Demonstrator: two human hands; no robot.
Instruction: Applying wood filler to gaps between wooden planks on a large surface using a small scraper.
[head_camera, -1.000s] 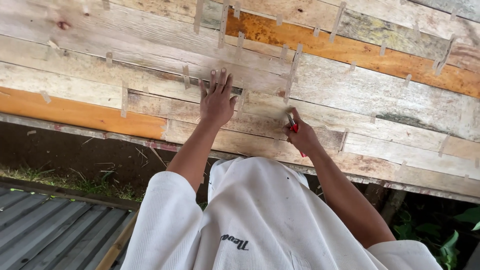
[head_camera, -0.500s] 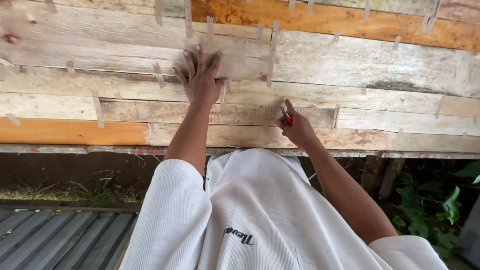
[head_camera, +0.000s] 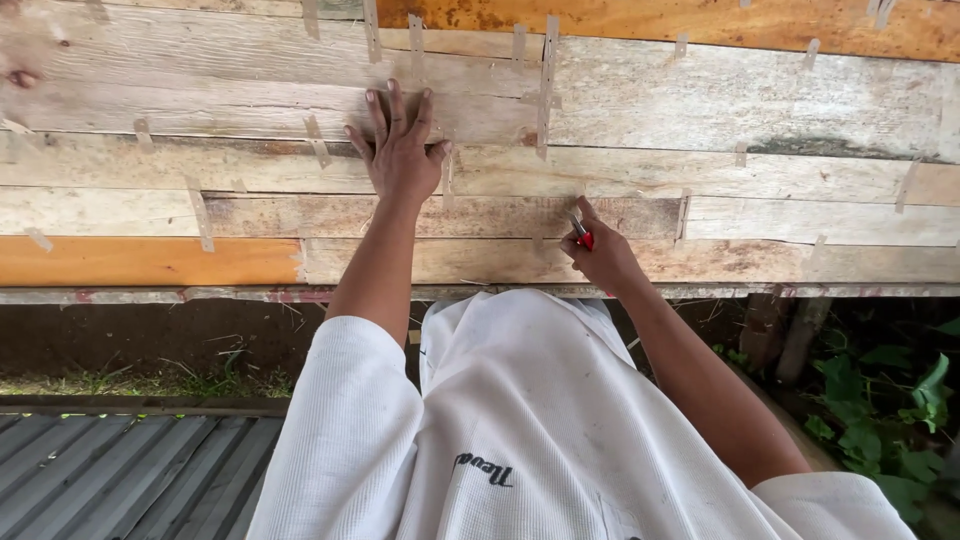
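My left hand (head_camera: 400, 150) lies flat, fingers spread, on a wall of weathered horizontal wooden planks (head_camera: 700, 120). My right hand (head_camera: 603, 255) is lower and to the right, closed around a small red-handled tool (head_camera: 581, 234) whose metal tip touches a plank. Thin pale strips (head_camera: 546, 80) are stuck vertically across the plank joints, one just right of my left hand. Both arms come out of white short sleeves (head_camera: 500, 430).
An orange-stained plank (head_camera: 150, 262) runs at lower left, another along the top right (head_camera: 650, 20). A metal rail (head_camera: 200, 295) edges the wall's bottom. Corrugated grey sheeting (head_camera: 120, 470) lies at bottom left, green plants (head_camera: 880, 410) at bottom right.
The view has shifted so the wall sits more level and lower in frame. My left hand stays pressed on the planks; my right hand with the tool stays close to the same plank.
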